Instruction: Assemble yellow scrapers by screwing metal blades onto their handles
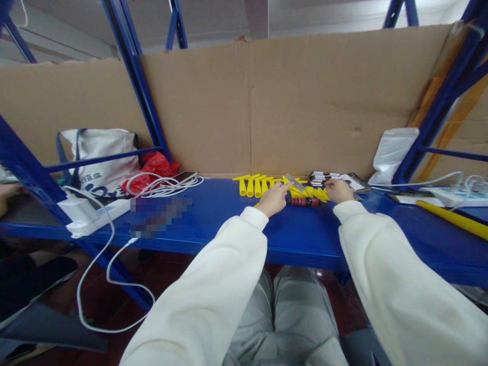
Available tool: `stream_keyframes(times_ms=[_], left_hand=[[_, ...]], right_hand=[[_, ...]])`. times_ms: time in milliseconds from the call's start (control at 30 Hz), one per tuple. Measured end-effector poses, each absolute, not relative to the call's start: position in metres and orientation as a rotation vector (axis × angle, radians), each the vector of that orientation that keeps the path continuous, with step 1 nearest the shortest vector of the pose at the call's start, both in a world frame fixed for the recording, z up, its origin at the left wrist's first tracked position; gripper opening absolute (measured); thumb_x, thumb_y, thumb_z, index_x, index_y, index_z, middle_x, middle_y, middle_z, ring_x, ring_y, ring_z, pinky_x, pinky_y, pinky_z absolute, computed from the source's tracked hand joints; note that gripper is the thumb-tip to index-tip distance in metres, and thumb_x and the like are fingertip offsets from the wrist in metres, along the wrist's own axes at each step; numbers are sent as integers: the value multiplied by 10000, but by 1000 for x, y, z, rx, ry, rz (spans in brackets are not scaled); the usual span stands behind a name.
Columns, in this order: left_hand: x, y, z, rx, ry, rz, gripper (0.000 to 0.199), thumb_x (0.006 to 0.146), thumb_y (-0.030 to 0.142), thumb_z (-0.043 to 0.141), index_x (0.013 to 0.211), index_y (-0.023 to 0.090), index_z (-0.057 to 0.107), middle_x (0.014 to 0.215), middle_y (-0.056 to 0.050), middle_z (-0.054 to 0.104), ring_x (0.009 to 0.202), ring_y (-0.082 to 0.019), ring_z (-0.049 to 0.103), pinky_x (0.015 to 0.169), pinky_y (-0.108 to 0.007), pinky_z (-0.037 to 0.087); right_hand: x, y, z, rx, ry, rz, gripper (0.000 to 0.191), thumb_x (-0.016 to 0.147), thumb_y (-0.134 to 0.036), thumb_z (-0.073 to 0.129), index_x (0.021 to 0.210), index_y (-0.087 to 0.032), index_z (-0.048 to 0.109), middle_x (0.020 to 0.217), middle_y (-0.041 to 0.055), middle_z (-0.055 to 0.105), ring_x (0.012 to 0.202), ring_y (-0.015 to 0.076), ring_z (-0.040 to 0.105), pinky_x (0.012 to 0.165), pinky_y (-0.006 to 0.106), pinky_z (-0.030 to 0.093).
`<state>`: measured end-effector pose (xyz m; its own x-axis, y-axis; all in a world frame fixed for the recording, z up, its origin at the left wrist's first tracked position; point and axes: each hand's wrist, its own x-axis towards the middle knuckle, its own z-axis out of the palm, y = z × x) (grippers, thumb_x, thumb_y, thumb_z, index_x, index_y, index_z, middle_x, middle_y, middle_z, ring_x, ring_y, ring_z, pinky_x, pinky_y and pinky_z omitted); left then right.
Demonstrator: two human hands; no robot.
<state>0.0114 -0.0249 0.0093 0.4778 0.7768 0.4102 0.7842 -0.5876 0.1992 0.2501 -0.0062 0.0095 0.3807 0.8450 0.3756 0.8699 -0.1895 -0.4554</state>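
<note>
Over the row of yellow T-shaped plastic pieces on the blue shelf, my left hand reaches in with its fingers stretched out and apart. Its fingertips are close to a clear, flat strip; whether they touch it I cannot tell. My right hand is closed at the right end of a group of yellow pieces, its fingertips pressed together; anything between them is too small to make out. Between my hands lies a red-and-black handle, like that of a screwdriver.
Small white-and-black packets lie behind my right hand. A white bag leans near the right post. At left are a power strip, coiled white cable, red plastic bag and cloth tote. Cardboard walls the back.
</note>
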Motion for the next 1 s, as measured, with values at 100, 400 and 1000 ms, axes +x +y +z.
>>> stream_keyframes(times_ms=[100,400,1000], left_hand=[[11,-25,10,-2652,-1482,-747,521,968,166,382,1473,275,450,1292,-108,568,1148,-242,599,980,-369,487],[12,-26,11,-2675,-1536,-743,527,963,169,389,1475,280,450,1316,-107,565,1188,-250,585,1003,-375,475],[12,-24,8,-2721,-1528,-760,505,962,174,411,1450,277,491,1343,-99,584,1233,-253,565,1054,-402,448]], right_hand=[[261,-5,3,-2243,-1475,-164,375,800,-196,536,1117,-192,737,1224,165,660,1189,334,570,954,477,464],[257,1,-5,-2441,-1559,-159,426,871,-386,521,1187,-166,702,1297,180,614,1267,366,503,1002,544,422],[258,-3,-2,-2480,-1524,-99,420,823,-265,524,1194,-136,672,1237,233,617,1203,357,535,945,548,433]])
